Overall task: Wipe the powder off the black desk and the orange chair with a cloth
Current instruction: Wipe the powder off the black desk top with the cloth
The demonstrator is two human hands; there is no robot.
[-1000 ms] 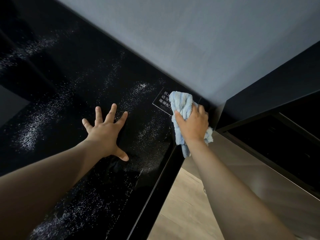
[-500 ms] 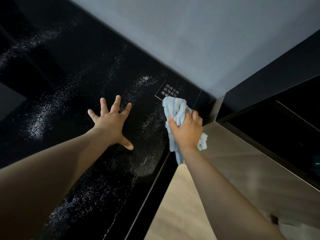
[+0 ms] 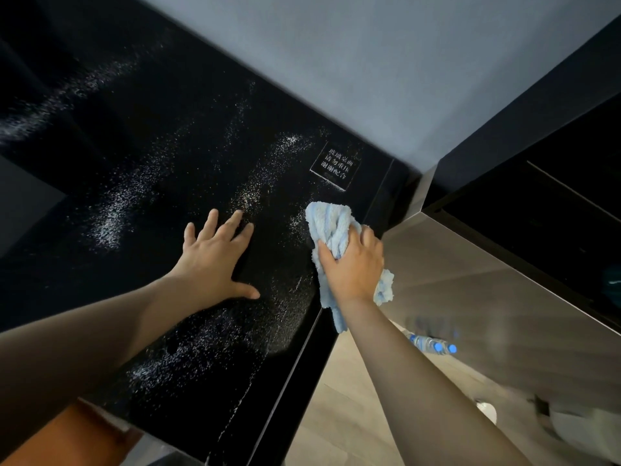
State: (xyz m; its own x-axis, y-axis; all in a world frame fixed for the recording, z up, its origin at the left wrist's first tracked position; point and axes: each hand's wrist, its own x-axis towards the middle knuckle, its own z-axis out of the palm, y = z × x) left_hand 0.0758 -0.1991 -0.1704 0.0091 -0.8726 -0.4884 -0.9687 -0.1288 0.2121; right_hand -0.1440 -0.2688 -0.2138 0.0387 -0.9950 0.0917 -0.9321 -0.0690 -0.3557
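Note:
The glossy black desk (image 3: 141, 136) fills the left and middle of the head view, streaked with white powder (image 3: 111, 216). My left hand (image 3: 215, 260) lies flat on the desk, fingers spread, holding nothing. My right hand (image 3: 353, 264) presses a bunched light-blue cloth (image 3: 327, 223) onto the desk near its right edge, and the cloth's tail hangs over that edge. A corner of the orange chair (image 3: 77, 432) shows at the bottom left, under my left forearm.
A small sign with white characters (image 3: 336, 166) lies on the desk beyond the cloth. A grey wall (image 3: 369, 62) runs behind. A brushed-metal cabinet side (image 3: 487, 297) stands right of the desk. Water bottles (image 3: 431, 344) lie on the wooden floor (image 3: 336, 415).
My right hand has dragged the cloth back from the sign toward me along the desk's right edge. The sign is now uncovered. My left hand stays flat on the desk.

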